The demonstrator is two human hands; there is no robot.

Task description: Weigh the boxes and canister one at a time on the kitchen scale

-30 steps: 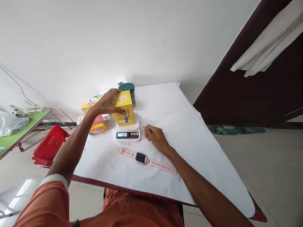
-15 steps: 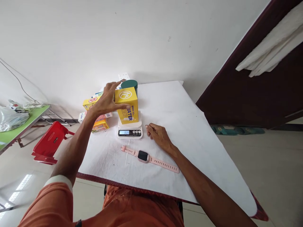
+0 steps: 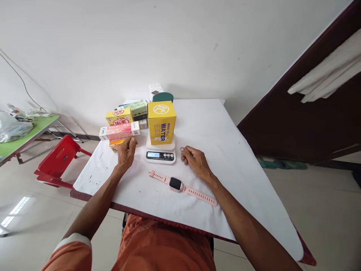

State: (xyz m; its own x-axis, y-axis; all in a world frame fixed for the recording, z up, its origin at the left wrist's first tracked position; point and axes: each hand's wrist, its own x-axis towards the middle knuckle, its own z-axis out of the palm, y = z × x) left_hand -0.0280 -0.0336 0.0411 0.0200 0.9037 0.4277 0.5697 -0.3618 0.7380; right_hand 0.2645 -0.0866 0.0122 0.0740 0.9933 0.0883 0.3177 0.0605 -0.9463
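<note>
A yellow box marked WATER (image 3: 161, 122) stands upright on a small white digital scale (image 3: 160, 154) whose display is lit. My left hand (image 3: 126, 153) rests on the white table (image 3: 225, 158) just left of the scale, fingers loosely curled, holding nothing. My right hand (image 3: 195, 161) rests right of the scale, fingers curled under, nothing visible in them. A pink smartwatch (image 3: 176, 184) lies flat with its strap stretched out, in front of the scale between my hands.
Left of the scale lie several small product boxes (image 3: 120, 124), with a green-lidded can (image 3: 163, 97) and a white box behind. A red stool (image 3: 58, 160) and a green table (image 3: 25, 131) stand at left. A dark door (image 3: 310, 124) is at right.
My left hand let go of the yellow box, left standing on the scale, and came down onto the table beside it. The scale reading changed. My right hand stayed put.
</note>
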